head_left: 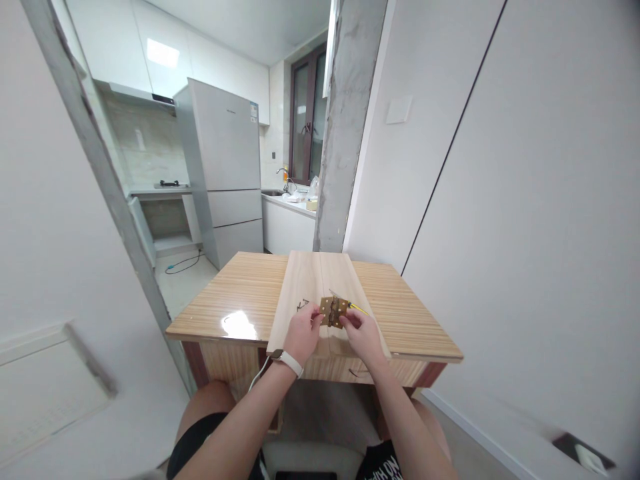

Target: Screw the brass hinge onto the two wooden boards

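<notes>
A brass-coloured butt hinge (333, 311) is held unfolded between my two hands, its screw holes showing on both leaves. The fingers of my left hand (304, 331) pinch its left leaf, and my right hand (361, 333) pinches the right leaf. Below the hinge, two pale wooden boards (305, 277) lie side by side with a seam between them. Several dark screws (303, 304) rest on the left board, just beyond my left hand. Partly hidden behind the hinge and my right hand is a screwdriver with a yellow and black handle (357, 308).
The boards lie on a striped wood-grain table (240, 280) with a drawer at its front. A white cable (259, 375) hangs by the left front edge. Walls stand close on both sides. Beyond the table are a grey refrigerator (230, 147) and a kitchen counter (287, 217).
</notes>
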Action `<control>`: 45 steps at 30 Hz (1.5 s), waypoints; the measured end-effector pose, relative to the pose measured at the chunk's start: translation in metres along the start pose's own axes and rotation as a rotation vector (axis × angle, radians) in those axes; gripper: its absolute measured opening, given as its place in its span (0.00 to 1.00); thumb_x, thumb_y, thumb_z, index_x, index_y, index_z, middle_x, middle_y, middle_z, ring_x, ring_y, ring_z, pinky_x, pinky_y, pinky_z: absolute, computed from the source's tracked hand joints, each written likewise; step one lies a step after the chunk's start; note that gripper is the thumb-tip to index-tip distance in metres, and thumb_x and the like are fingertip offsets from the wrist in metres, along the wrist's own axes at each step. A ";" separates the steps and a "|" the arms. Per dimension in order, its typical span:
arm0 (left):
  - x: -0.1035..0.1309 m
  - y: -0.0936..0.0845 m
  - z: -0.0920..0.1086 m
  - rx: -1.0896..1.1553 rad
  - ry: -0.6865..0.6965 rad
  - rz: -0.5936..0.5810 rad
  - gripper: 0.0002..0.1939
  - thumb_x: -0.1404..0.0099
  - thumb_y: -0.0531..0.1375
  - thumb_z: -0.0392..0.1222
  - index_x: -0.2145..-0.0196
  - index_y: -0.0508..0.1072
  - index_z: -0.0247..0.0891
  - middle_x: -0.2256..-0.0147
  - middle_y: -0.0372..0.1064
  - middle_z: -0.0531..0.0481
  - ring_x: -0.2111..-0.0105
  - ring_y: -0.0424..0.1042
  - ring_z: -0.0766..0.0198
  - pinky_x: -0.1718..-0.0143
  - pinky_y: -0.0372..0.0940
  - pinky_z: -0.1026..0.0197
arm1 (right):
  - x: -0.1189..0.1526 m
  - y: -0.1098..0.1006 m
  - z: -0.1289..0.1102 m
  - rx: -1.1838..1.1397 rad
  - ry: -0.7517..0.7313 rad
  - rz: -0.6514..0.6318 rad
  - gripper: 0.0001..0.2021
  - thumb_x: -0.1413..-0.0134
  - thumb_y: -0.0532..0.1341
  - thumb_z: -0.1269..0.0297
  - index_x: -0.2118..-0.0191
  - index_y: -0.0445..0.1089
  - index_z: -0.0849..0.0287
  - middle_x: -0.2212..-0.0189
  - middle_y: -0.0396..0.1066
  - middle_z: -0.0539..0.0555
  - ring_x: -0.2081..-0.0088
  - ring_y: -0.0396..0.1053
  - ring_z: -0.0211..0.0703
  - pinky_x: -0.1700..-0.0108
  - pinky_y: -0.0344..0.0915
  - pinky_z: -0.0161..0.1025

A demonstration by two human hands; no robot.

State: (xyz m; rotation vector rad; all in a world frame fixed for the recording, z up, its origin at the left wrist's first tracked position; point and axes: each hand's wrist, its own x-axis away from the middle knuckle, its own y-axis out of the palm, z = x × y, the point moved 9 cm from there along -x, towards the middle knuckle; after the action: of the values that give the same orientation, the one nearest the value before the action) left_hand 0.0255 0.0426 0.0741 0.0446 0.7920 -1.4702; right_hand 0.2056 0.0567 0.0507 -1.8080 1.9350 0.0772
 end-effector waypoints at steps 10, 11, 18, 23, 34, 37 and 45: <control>-0.025 -0.039 0.080 0.032 0.185 0.126 0.07 0.26 0.52 0.41 0.58 0.70 0.40 0.60 0.73 0.45 0.58 0.72 0.57 0.54 0.67 0.53 | -0.016 -0.028 -0.068 -0.063 -0.136 0.196 0.14 0.42 0.65 0.50 0.60 0.77 0.54 0.61 0.79 0.56 0.59 0.75 0.52 0.52 0.71 0.50; -0.029 -0.042 0.079 0.115 0.168 0.094 0.06 0.27 0.54 0.41 0.58 0.71 0.40 0.61 0.73 0.46 0.59 0.73 0.58 0.55 0.67 0.54 | -0.018 -0.030 -0.072 -0.086 -0.136 0.160 0.13 0.42 0.65 0.50 0.60 0.77 0.54 0.61 0.79 0.56 0.60 0.75 0.51 0.52 0.70 0.49; -0.049 -0.037 0.073 0.731 -0.043 -0.257 0.13 0.36 0.67 0.46 0.58 0.73 0.36 0.60 0.75 0.46 0.60 0.75 0.61 0.57 0.71 0.58 | -0.030 -0.021 -0.113 -0.350 -0.055 -0.247 0.16 0.45 0.69 0.49 0.61 0.77 0.57 0.64 0.78 0.53 0.62 0.73 0.45 0.56 0.69 0.43; -0.045 -0.030 0.076 0.905 -0.158 -0.307 0.17 0.39 0.70 0.48 0.58 0.74 0.36 0.61 0.75 0.46 0.63 0.75 0.63 0.60 0.71 0.59 | -0.030 -0.005 -0.121 -0.527 0.035 -0.367 0.19 0.48 0.71 0.48 0.58 0.78 0.57 0.62 0.78 0.55 0.60 0.74 0.45 0.54 0.69 0.43; -0.038 -0.061 0.098 0.137 0.053 0.148 0.02 0.34 0.61 0.36 0.64 0.75 0.38 0.67 0.76 0.48 0.68 0.74 0.63 0.65 0.67 0.61 | -0.010 -0.020 -0.140 0.152 -0.118 0.252 0.12 0.42 0.62 0.55 0.66 0.76 0.58 0.70 0.78 0.55 0.69 0.75 0.46 0.63 0.69 0.40; -0.037 -0.061 0.100 0.149 0.071 0.141 0.03 0.33 0.61 0.37 0.63 0.76 0.39 0.65 0.76 0.47 0.66 0.75 0.62 0.63 0.67 0.59 | -0.009 -0.021 -0.141 0.138 -0.121 0.261 0.12 0.41 0.62 0.55 0.65 0.77 0.58 0.68 0.79 0.56 0.67 0.75 0.46 0.62 0.69 0.41; -0.041 -0.031 0.061 0.956 -0.291 -0.231 0.19 0.43 0.73 0.45 0.58 0.76 0.34 0.60 0.77 0.44 0.62 0.75 0.63 0.59 0.69 0.61 | -0.023 -0.009 -0.113 -0.587 0.146 -0.243 0.21 0.55 0.75 0.48 0.63 0.78 0.60 0.63 0.79 0.57 0.63 0.75 0.44 0.57 0.72 0.42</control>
State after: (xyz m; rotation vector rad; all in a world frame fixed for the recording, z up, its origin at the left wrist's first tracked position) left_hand 0.0295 0.0433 0.1539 0.4594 -0.1972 -1.9062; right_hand 0.1792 0.0354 0.1615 -2.4749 1.8980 0.4873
